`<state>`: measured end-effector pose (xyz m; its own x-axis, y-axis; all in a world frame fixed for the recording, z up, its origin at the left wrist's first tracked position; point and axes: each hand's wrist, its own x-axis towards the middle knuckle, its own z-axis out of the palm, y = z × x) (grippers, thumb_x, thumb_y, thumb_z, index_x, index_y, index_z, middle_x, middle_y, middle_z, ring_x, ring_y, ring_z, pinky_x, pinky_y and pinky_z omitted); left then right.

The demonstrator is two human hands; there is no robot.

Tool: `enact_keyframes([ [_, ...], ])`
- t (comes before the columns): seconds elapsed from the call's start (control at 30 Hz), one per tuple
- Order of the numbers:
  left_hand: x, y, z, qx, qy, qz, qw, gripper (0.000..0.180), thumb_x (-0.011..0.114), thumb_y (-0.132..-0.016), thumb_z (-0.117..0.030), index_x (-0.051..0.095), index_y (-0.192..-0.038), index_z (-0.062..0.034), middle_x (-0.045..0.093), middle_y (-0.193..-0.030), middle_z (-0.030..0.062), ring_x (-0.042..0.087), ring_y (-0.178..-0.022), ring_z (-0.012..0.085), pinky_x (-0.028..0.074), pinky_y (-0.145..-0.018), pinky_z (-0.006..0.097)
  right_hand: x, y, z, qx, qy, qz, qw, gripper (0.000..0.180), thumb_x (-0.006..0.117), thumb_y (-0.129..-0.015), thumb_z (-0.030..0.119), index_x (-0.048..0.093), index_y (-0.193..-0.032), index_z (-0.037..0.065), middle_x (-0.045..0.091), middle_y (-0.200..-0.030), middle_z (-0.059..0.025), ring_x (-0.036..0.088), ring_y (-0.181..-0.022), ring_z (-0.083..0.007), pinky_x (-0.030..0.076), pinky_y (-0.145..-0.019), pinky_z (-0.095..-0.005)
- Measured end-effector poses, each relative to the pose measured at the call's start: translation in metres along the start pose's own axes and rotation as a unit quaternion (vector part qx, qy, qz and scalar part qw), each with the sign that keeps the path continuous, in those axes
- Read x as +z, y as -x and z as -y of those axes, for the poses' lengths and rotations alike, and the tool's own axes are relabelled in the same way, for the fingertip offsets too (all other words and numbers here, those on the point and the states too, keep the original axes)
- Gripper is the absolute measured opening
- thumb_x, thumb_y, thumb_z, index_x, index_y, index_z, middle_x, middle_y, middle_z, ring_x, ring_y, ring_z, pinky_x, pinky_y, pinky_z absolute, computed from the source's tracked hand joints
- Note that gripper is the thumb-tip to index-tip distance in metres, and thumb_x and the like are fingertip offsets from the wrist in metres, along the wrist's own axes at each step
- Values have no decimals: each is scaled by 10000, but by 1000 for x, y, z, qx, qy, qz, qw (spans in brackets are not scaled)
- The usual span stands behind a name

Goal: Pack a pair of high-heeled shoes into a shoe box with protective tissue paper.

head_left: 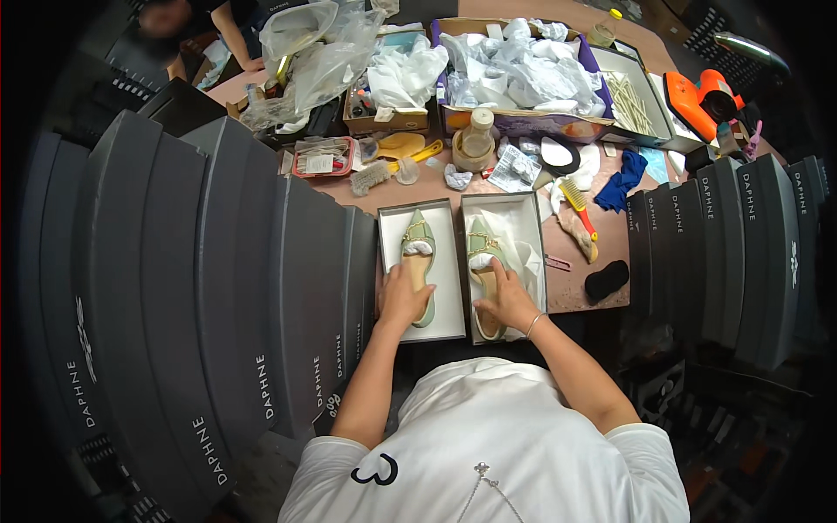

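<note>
Two pale green pointed flat shoes with gold chain trim lie side by side, toes away from me. The left shoe is in a shallow white-lined tray, likely a box lid. My left hand grips its left side and heel part, thumb over the insole. In the shoe box beside it lies the right shoe, next to white tissue paper. My right hand is closed around that shoe's middle, thumb on its left edge. White wadding shows inside both shoes' toes.
Tall stacks of dark grey shoe boxes flank the table. Behind stand a carton of crumpled paper, sticks in a box, a glass jar, brushes and a black pad. Another person's arm shows far left.
</note>
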<state>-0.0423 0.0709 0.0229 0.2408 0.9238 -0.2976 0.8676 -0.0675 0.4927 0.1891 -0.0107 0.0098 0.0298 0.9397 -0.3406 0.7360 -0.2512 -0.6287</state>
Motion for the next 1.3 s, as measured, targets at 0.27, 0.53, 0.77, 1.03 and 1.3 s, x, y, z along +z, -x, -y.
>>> enact_keyframes([
  [0.27,-19,-34,4,-80,-98,152,980,571,747,-731,-356,575,-1085,59,635,-1055,248,620,-1018,376,492,-885,430,-8,-6,-1,69,26,5,997,1122,743,-687,162,-37,-1486,51,547,-1111,-336,591,-961,-472,490,-860,-457],
  [0.53,-20,-12,13,-46,183,123,974,447,655,-774,-157,546,-1160,42,655,-1072,195,640,-1006,321,496,-898,391,-56,2,17,62,-289,23,955,979,668,-738,58,33,-1482,29,536,-1193,-236,628,-987,-367,506,-848,-412],
  [0.77,-67,29,-62,73,603,355,710,368,604,-793,-65,577,-1151,15,669,-1020,127,657,-966,251,520,-876,383,-104,37,26,7,-668,195,718,670,719,-771,117,381,-1339,8,568,-1172,-119,632,-1062,-325,532,-876,-406],
  [1.03,-65,37,-74,58,607,408,680,328,624,-798,-64,600,-1117,7,660,-1047,137,656,-956,234,517,-885,368,-95,48,19,-9,-724,231,650,651,766,-707,155,469,-1266,5,606,-1122,-107,666,-982,-320,538,-871,-407],
  [1.3,-63,39,-108,209,-22,88,974,437,619,-834,-78,478,-1241,-5,539,-1046,208,538,-1001,388,462,-867,426,-90,30,13,4,-473,53,880,1064,769,-776,170,8,-1512,67,310,-1456,-165,341,-1340,-282,330,-1078,-394],
])
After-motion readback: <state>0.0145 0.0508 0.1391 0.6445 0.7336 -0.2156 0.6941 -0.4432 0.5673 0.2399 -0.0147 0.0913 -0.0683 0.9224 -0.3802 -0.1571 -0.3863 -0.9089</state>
